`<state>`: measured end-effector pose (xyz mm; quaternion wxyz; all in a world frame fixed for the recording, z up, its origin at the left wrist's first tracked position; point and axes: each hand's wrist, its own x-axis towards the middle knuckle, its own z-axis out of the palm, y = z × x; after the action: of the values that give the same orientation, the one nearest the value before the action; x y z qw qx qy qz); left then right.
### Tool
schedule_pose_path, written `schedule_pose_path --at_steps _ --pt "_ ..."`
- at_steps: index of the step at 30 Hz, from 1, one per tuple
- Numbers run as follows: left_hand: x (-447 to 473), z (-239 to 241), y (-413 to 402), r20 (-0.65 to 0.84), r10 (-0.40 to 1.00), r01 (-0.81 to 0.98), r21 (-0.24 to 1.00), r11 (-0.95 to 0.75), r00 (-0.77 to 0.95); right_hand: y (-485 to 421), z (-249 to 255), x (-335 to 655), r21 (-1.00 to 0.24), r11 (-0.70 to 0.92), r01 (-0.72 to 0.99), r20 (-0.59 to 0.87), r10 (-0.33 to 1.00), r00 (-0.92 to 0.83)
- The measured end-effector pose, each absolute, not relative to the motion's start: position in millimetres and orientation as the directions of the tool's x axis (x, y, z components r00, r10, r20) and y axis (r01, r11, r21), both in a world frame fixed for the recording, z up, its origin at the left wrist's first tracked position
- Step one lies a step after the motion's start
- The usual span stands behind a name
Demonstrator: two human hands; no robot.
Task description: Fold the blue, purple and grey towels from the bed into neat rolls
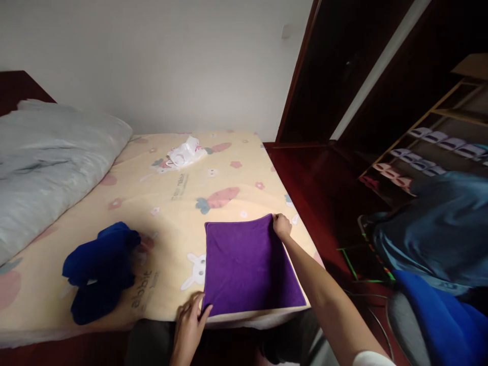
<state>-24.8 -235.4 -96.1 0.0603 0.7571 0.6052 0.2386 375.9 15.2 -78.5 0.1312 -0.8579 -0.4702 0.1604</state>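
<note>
Purple cloth [247, 264] lies flat on bed [171, 203], right of blue cloth [99, 267]. Left hand [189, 325] fingers [204, 312] pinch cloth's near-left corner. Right hand [281, 225] fingers closed on its far-right corner.

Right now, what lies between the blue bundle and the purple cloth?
Between blue bundle and purple cloth, only bare mattress cover with a rabbit print, in the head view.

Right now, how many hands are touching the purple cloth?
2. The left hand touches the near left corner of the purple cloth, at the edge of the mattress. The right hand grips its far right corner. No other hand is in view.
</note>
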Motion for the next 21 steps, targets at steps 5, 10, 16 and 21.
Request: schedule_pose_path --at_steps 5,10,16,21 --pt "-26 -94 -244 0.270 0.960 0.891 0.415 -0.184 0.073 -1 -67 368 -0.386 -0.476 0.790 -0.094 0.872 0.480" --pt "-23 -102 -257 0.163 0.985 0.858 0.512 -0.040 -0.052 -99 -65 366 -0.423 -0.420 0.803 -0.092 0.901 0.424" --pt "-17 -118 -252 -0.053 0.983 0.513 0.847 0.136 -0.175 -262 -117 369 -0.619 -0.419 0.664 -0.145 0.892 0.428" --pt "-25 -111 -238 -0.166 0.960 0.220 0.951 0.216 -0.224 -281 -117 375 -0.799 -0.381 0.465 -0.152 0.877 0.456"
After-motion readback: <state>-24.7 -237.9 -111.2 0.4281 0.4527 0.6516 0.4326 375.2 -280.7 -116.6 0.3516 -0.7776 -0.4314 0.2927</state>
